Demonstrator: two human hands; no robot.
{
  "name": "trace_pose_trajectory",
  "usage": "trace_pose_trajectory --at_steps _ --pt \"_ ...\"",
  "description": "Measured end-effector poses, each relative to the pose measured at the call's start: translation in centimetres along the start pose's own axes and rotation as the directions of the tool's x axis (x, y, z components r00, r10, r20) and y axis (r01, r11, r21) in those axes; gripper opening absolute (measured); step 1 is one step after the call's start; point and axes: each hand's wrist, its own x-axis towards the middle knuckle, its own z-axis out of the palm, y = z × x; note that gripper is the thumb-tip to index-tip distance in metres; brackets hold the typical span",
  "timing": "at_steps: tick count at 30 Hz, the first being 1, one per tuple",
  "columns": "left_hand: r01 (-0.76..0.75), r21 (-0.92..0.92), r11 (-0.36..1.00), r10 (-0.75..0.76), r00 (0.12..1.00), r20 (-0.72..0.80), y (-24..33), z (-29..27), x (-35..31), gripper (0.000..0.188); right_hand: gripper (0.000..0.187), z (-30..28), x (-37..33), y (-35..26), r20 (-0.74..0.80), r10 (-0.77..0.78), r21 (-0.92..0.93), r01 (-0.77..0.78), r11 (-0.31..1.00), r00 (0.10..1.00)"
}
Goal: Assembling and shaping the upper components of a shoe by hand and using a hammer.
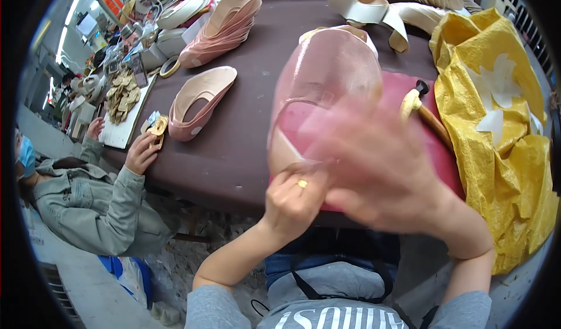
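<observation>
A glossy pink shoe upper (327, 71) lies in front of me, its rounded toe pointing away and its opening toward me. My left hand (295, 197), with a yellow ring on one finger, is closed in a pinch on the pale near-left edge of the upper. My right hand (374, 159) passes over the opening, strongly smeared by motion, so its fingers cannot be made out. It hides the near-right part of the upper. Beneath lies a pink mat (447, 168). To the right of my right hand rests a hammer (435, 123) with a dark head and wooden handle.
A yellow woven sack (497, 171) hangs over the table's right edge. Stacked pink uppers (225, 28) and a single one (201, 104) lie left on the brown table (251, 136). White strips (359, 10) lie behind. At left, a co-worker's hand (142, 153) holds a gold piece.
</observation>
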Motion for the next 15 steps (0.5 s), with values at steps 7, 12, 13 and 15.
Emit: trace_pose_trajectory --at_steps 7,12,13,15 --pt "-0.284 0.311 0.907 0.243 0.956 0.162 -1.6 -1.9 -1.1 0.02 0.03 -0.2 -4.9 1.9 0.559 -0.148 -0.459 0.453 0.764 0.816" --pt "-0.392 0.489 0.779 0.329 0.92 0.213 0.0 -0.7 -3.5 0.021 0.025 1.3 -5.6 1.3 0.537 -0.181 -0.54 0.501 0.676 0.824" --pt "-0.403 0.514 0.757 0.341 0.915 0.215 0.3 -0.5 -4.0 0.021 0.024 1.6 -5.7 1.3 0.517 -0.181 -0.556 0.489 0.672 0.837" --pt "-0.421 0.491 0.763 0.328 0.906 0.267 0.6 -0.8 -4.0 0.023 0.022 1.8 -5.8 1.3 0.536 -0.178 -0.54 0.497 0.679 0.825"
